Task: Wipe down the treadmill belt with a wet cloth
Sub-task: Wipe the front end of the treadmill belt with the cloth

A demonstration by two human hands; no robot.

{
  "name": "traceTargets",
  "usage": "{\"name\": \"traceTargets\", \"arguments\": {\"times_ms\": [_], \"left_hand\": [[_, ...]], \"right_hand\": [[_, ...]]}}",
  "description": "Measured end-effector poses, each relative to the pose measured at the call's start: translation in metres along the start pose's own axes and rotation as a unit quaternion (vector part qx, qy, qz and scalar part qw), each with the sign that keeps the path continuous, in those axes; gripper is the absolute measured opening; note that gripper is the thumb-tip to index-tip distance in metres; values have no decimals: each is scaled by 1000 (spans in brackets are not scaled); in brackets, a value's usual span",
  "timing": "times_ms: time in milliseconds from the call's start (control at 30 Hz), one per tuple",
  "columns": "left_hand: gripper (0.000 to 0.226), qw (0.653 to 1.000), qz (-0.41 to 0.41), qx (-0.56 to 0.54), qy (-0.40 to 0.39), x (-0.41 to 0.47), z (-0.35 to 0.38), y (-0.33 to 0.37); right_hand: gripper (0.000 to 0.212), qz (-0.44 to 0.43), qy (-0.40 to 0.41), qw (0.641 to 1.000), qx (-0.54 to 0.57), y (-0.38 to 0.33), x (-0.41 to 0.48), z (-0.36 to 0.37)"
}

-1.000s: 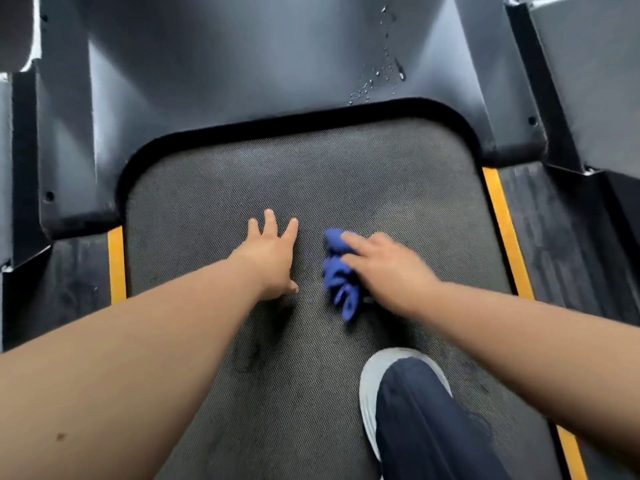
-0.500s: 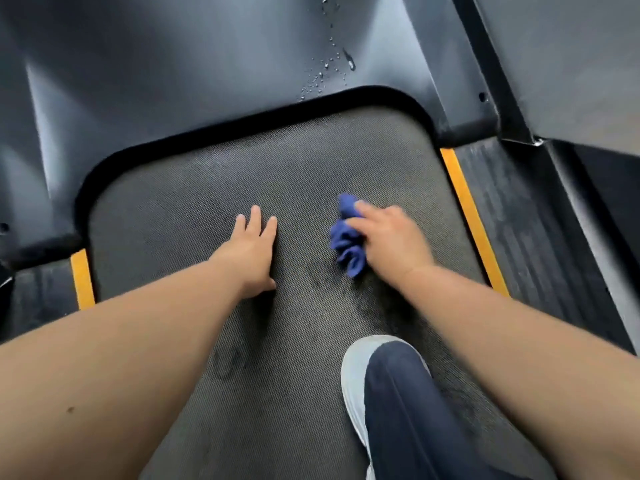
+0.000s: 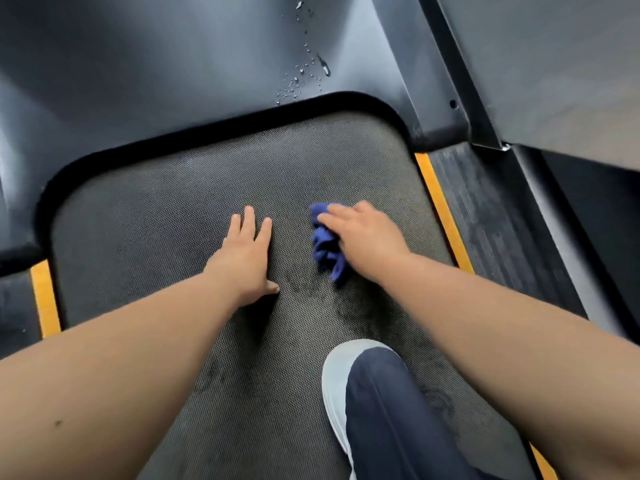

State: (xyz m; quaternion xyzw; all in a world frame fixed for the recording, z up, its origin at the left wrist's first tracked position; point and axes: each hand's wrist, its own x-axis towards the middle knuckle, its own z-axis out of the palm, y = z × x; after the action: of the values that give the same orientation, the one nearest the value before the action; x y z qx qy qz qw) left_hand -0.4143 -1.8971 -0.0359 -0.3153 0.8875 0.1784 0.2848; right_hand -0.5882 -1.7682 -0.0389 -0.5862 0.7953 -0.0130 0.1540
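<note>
The grey textured treadmill belt [image 3: 156, 216] fills the middle of the view. My left hand [image 3: 244, 258] lies flat on it with fingers straight, pressing down. To its right, my right hand [image 3: 363, 237] holds a bunched blue cloth [image 3: 325, 242] against the belt; the cloth sticks out from under the fingers on the hand's left side. Dark damp streaks mark the belt just below the cloth and between my arms.
The dark motor cover [image 3: 207, 64] curves round the belt's front end, with water drops [image 3: 304, 71] on it. Yellow strips [image 3: 443, 216] and black side rails [image 3: 498, 230] border the belt on both sides. My white shoe [image 3: 337, 386] and dark trouser leg [image 3: 391, 427] stand on the belt.
My right hand has slid the cloth to the right, away from my left hand. The view has swung, showing more of the right rail. My left hand stays flat on the belt.
</note>
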Motion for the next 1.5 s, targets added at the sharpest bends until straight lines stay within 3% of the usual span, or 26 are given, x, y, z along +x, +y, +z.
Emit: {"name": "traceTargets", "arguments": {"times_ms": [133, 200, 267, 333, 400, 433, 533, 633, 700, 767, 833, 900, 933, 1033, 1167, 1267, 1367, 1500], "left_hand": [[124, 1000, 2, 9, -10, 0, -4, -1], [121, 1000, 1, 10, -11, 0, -6, -1], [117, 1000, -4, 7, -6, 1, -8, 2], [112, 1000, -17, 4, 13, 2, -11, 7], [104, 999, -29, 2, 43, 2, -12, 10], [101, 998, -30, 2, 55, 2, -13, 10], [102, 998, -15, 3, 58, 4, -11, 7], [107, 1000, -6, -5, 28, 8, -14, 5], [110, 1000, -13, -11, 16, 11, -16, 6], [113, 1000, -17, -9, 12, 14, -16, 8], [114, 1000, -20, -4, 13, 16, -15, 9], [116, 1000, -17, 10, 20, 18, -15, 9], [117, 1000, -15, 16, 19, 19, -14, 9], [118, 1000, -17, 21, 9, 21, -16, 9], [117, 999, -15, 31, 21, 21, -25, 12], [115, 998, -23, 46, 45, 23, -33, 18], [121, 998, -2, 51, 48, 31, -31, 21], [128, 998, 23, 43, 24, 45, -40, 9]], "right_hand": [[24, 197, -22, 980, -34, 44, 10, -23], [25, 247, -32, 969, -13, 33, 17, -34], [25, 190, -26, 980, 53, 5, 20, -35], [25, 59, -34, 994, 85, -25, 16, -25], [26, -26, -37, 999, 28, -40, 12, -13], [27, -28, -29, 999, 2, -35, 14, -11], [21, 76, 0, 997, -29, 8, 22, -13], [15, 229, -25, 971, -56, 56, 21, -33], [19, 286, -35, 957, -41, 60, 21, -41], [18, 231, -10, 973, -12, 39, 24, -36], [26, 96, -1, 994, 45, 7, 23, -22], [42, -10, -55, 997, 52, -17, 17, -10], [38, -23, -58, 997, 34, -16, 15, -8], [29, 62, -16, 998, -6, 28, 10, -14], [29, 269, -39, 962, -17, 80, 5, -37], [44, 231, -41, 970, -64, 57, 0, -28], [72, 240, -22, 970, -7, 51, -22, -8], [50, 236, 23, 970, 47, 69, -19, -16]]}}
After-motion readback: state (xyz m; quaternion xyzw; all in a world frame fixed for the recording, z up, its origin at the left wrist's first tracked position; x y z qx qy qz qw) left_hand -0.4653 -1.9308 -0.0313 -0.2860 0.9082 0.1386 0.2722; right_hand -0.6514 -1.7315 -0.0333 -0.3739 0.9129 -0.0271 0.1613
